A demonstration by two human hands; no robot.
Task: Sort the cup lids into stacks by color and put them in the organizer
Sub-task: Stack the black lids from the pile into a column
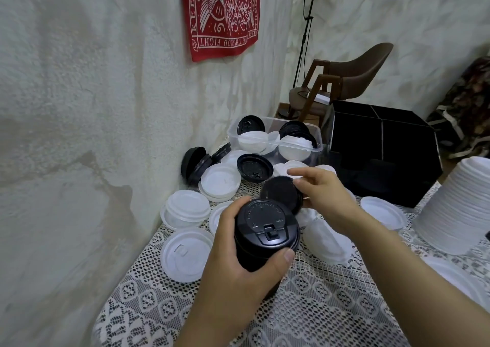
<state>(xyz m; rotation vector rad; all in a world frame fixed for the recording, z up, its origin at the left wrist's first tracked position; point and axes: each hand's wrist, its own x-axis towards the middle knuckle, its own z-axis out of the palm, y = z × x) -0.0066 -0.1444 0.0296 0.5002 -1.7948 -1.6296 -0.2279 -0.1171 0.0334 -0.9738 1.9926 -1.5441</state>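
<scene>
My left hand [233, 262] grips a stack of black lids [266, 234] from the side, thumb across its front. My right hand [320, 190] pinches a single black lid [281, 193], tilted on edge just behind the stack. Loose white lids [187, 208] and black lids [254, 167] lie scattered on the lace tablecloth. The black organizer [381, 145] with divided compartments stands at the back right. A tall stack of white lids [461, 206] stands at the right edge.
A clear plastic tub [275, 145] holding mixed black and white lids sits behind the loose lids. A rough white wall runs along the left. A brown chair [352, 79] stands beyond the table.
</scene>
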